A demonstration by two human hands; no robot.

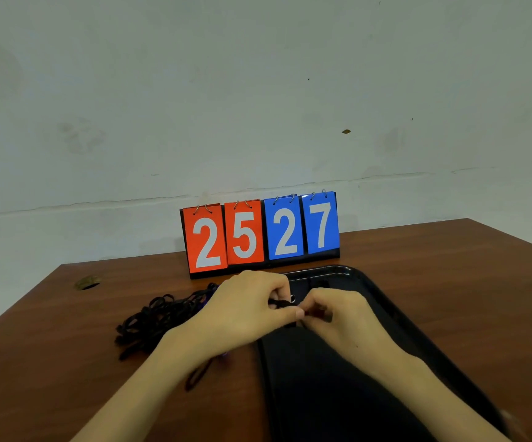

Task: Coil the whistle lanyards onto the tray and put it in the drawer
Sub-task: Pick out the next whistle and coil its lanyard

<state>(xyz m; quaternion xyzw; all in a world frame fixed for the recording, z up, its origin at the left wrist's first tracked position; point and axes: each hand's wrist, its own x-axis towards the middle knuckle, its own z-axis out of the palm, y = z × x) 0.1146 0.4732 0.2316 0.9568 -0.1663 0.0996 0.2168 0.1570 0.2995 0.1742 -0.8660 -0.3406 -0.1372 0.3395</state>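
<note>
**knotty_ref:** Head cam, the only view we get. Both hands meet over the far-left corner of the black plastic tray (pixel 322 393), which sits on the right half of the brown wooden table (pixel 449 266). The left hand (pixel 245 311) pinches a thin black cord lanyard (pixel 282 303) between thumb and curled fingers, and a small metal ring (pixel 292 298) pokes out just past the knuckles. The right hand (pixel 338 314) is curled in tight against it. It looks to be pinching the same cord, but it's blurry there.

**tray_guy:** Where's the rest?

**knotty_ref:** There's a tangled heap of black lanyards (pixel 156 317) on the table left of the tray, partly behind the left wrist. One more dark loop of cord (pixel 199 374) lies beside the left forearm, nearer us. A red-and-blue flip scoreboard (pixel 258 234) reading 25 27 stands at the far side by the wall. No drawer in view.

**tray_guy:** Handling tips?

**knotty_ref:** My guess is they're feather-light and floppy with zero stiffness, so a coil will spring open unless it's pinned down. The cords in that heap will probably snag each other. I'd take hold at the ring end, the one hard bit, and draw a single cord free. I can't make out any whistles. The tray looks rigid, so lift it by the rim on both sides and keep it level.
</note>
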